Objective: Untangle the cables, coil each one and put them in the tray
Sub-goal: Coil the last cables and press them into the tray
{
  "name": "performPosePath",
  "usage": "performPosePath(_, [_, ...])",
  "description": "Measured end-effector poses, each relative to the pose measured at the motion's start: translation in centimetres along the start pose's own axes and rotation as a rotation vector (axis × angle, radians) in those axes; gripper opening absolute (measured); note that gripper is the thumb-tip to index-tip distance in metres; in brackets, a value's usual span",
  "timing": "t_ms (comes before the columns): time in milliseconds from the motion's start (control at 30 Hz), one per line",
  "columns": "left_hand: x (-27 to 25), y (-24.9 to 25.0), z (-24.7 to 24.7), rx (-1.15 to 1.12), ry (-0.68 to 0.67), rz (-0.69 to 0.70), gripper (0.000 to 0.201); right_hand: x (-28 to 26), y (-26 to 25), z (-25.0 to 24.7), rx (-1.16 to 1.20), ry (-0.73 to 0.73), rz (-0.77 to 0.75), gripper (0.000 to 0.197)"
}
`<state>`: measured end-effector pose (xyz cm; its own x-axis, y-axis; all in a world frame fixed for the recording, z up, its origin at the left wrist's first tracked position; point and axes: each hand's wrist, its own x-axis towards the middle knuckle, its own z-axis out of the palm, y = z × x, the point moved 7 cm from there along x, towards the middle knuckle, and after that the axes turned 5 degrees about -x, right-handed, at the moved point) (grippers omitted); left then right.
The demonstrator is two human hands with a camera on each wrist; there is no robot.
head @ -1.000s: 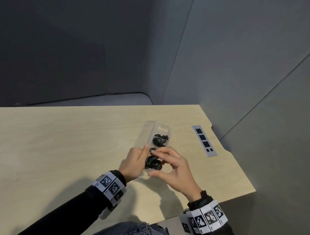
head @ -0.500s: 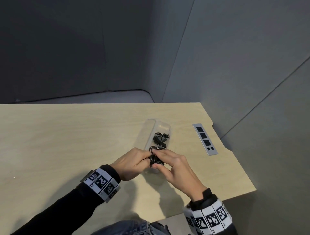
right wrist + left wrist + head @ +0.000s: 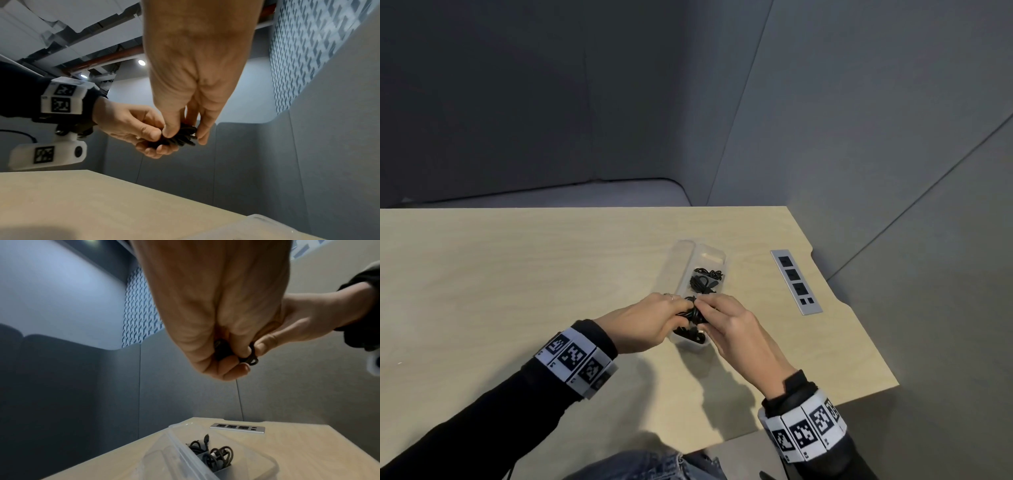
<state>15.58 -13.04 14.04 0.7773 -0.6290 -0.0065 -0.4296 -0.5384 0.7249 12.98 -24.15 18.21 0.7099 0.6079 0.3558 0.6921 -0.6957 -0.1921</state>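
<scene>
Both hands hold one coiled black cable [image 3: 693, 313] just above the near end of a clear plastic tray [image 3: 710, 255] on the wooden table. My left hand [image 3: 650, 320] curls its fingers round the coil [image 3: 180, 135] from the left. My right hand [image 3: 726, 322] pinches the same coil [image 3: 249, 357] between thumb and fingers. Two more black cable bundles [image 3: 705, 281] lie in the tray's far compartments [image 3: 213, 454]. Another dark cable [image 3: 690, 334] shows in the near compartment, partly hidden under the hands.
A grey power socket strip [image 3: 796, 282] is set into the table [image 3: 517, 274] to the right of the tray. Grey partition walls stand behind and to the right. The table's right edge lies close beyond the strip.
The hands have closed together over the coil and lowered it toward the tray's near end. The left hand went from thumb up to curled round the cable.
</scene>
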Motion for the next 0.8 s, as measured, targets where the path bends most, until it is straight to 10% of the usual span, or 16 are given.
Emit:
performPosePath(233, [1.3,-2.0,0.0,-0.03,0.016,-0.074,0.018,-0.5,1.3,3.4,0.025,0.018,0.107,0.038])
performPosePath(467, [2.2,-5.4,-1.3,-0.285,0.393,-0.149,0.014,2.0,4.8,4.8,0.222,-0.022,0.263,0.03])
performPosePath(800, [-4.5,-17.5,1.5,-0.08,0.464,-0.628,0.027,8.1,18.2,6.6,-0.079,-0.092,0.472,0.013])
